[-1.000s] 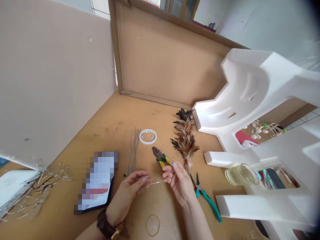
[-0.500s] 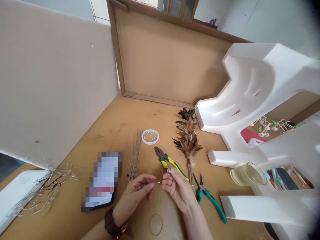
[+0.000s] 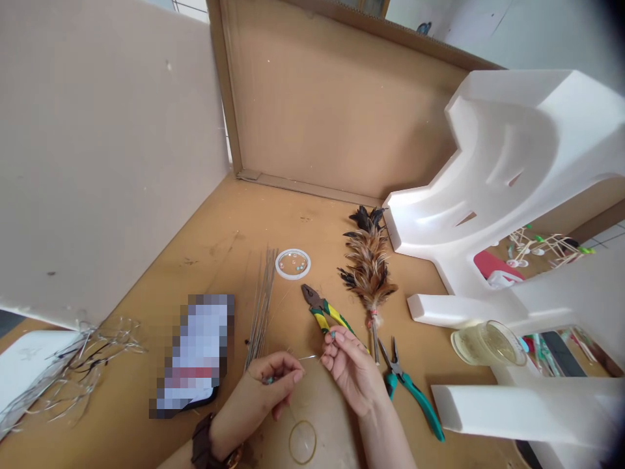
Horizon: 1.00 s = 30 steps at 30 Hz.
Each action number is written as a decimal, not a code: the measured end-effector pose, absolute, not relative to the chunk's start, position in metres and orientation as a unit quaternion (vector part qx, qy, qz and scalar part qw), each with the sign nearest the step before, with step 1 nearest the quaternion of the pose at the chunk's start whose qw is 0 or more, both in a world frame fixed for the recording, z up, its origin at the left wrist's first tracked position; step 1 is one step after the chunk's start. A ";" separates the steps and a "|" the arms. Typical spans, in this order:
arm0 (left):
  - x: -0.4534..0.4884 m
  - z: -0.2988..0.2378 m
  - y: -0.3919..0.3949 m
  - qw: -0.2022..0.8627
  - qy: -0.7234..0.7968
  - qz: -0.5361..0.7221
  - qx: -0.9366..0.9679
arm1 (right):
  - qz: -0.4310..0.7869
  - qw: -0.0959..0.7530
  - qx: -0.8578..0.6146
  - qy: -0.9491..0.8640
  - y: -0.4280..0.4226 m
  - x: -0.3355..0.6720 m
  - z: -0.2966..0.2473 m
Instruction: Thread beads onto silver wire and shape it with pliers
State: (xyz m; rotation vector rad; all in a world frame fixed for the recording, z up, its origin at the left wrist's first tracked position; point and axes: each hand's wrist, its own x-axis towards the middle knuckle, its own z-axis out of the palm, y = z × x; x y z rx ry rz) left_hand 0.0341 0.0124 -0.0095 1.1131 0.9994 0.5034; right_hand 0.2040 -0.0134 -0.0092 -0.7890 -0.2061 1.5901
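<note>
My left hand [image 3: 271, 391], with a dark watch on its wrist, is closed around a thin silvery wire [image 3: 307, 357] whose end sticks out toward the right. Small turquoise beads [image 3: 268, 380] show between its fingers; whether they sit on the wire I cannot tell. Just to the right, my right hand [image 3: 352, 374] pinches a tiny turquoise bead [image 3: 333, 335] between thumb and forefinger, close to the wire's tip. Behind the hands are pliers with yellow-green handles [image 3: 322, 311] and a white-rimmed round lid [image 3: 293, 264] holding several small beads. A bundle of straight wires [image 3: 261, 306] lies beside the lid.
A feather duster [image 3: 368, 260] and teal-handled long-nose pliers [image 3: 410, 391] lie to the right. Beyond them are a white plastic chair [image 3: 498, 150] and a glass jar [image 3: 488, 343]. A phone [image 3: 195, 352] and tangled wires [image 3: 83, 371] lie left. A rubber band [image 3: 303, 441] is in front.
My left hand has shifted slightly left and down, and more of the wire's end shows. The right hand still pinches the bead. The camera view has tilted slightly.
</note>
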 end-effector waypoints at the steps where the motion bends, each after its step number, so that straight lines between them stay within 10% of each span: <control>1: 0.034 -0.011 0.012 0.707 0.452 0.221 0.498 | 0.693 0.628 -0.343 -0.083 -0.013 0.204 -0.009; 30: 0.035 -0.009 0.010 0.723 0.452 0.228 0.470 | 0.687 0.636 -0.347 -0.060 -0.013 0.204 -0.011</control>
